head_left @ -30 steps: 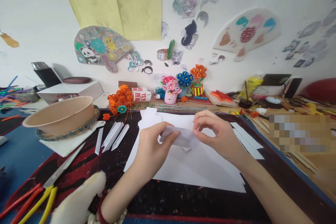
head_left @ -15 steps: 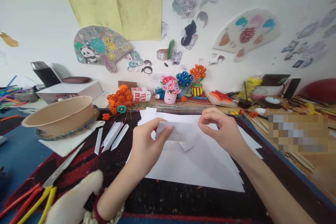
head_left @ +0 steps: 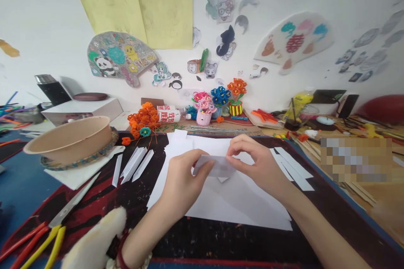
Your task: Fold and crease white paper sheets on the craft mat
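A small piece of white paper is held up between both hands, above a stack of white sheets. My left hand pinches its left end, thumb in front. The thumb and fingertips of my right hand close on its right edge. Another small paper piece shows just below it, mostly hidden. Several folded paper strips lie left of the stack. Flat white strips lie to the right, partly behind my right forearm.
Scissors with red and yellow handles lie at the left, near a beige bowl. Pipe-cleaner flowers, a bottle and small flower pots line the back by the wall. Thin wooden sticks lie at the right.
My right hand has moved left and now grips the right edge of the paper piece, which it was apart from before. My left hand and the paper have shifted slightly right and down.
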`<move>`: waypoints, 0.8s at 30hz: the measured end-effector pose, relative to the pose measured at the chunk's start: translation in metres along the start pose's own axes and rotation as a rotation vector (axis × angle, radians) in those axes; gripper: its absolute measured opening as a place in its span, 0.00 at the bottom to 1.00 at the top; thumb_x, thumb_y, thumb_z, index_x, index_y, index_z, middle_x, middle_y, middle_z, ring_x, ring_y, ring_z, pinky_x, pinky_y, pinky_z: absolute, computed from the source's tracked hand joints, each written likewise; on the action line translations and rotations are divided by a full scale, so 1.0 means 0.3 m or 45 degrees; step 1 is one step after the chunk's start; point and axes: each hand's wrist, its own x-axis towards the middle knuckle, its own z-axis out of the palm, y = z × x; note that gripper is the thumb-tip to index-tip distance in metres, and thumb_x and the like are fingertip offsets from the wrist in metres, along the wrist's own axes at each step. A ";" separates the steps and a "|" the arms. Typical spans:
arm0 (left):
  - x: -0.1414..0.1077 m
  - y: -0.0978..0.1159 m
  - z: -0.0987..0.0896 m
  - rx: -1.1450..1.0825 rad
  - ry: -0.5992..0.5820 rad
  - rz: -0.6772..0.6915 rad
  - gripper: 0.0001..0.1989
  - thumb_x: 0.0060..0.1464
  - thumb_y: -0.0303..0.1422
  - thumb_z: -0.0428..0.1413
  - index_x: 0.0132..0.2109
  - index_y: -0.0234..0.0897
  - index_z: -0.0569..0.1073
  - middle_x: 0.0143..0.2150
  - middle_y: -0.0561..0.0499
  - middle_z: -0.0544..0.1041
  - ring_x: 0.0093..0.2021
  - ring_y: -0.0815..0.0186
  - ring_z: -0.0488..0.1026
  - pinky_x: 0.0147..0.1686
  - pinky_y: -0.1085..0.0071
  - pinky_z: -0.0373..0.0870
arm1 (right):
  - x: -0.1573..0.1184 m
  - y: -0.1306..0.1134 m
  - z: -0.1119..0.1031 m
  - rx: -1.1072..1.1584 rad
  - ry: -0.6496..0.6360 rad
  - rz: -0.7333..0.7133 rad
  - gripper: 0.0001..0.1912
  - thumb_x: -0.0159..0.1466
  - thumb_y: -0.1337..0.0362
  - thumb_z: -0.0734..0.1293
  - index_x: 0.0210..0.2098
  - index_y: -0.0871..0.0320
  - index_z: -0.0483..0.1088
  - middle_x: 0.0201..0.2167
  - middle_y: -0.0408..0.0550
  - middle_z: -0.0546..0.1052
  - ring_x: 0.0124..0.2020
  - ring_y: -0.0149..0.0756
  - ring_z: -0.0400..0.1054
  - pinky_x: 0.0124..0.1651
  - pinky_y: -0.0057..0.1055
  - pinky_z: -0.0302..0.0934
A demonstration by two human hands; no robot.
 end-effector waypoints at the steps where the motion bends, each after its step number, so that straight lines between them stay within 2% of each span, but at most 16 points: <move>1: 0.000 0.001 0.000 0.002 0.000 0.002 0.10 0.56 0.31 0.54 0.27 0.35 0.70 0.22 0.56 0.68 0.24 0.72 0.62 0.26 0.75 0.58 | 0.000 0.000 0.001 -0.004 -0.001 0.000 0.05 0.61 0.64 0.67 0.28 0.55 0.70 0.33 0.45 0.69 0.35 0.35 0.65 0.39 0.33 0.62; 24: -0.003 0.006 0.004 0.002 -0.002 0.042 0.08 0.55 0.29 0.55 0.28 0.35 0.71 0.22 0.57 0.67 0.24 0.73 0.62 0.26 0.77 0.57 | 0.000 -0.002 -0.001 -0.052 -0.006 -0.004 0.05 0.61 0.67 0.66 0.28 0.55 0.68 0.32 0.44 0.69 0.34 0.34 0.64 0.38 0.32 0.60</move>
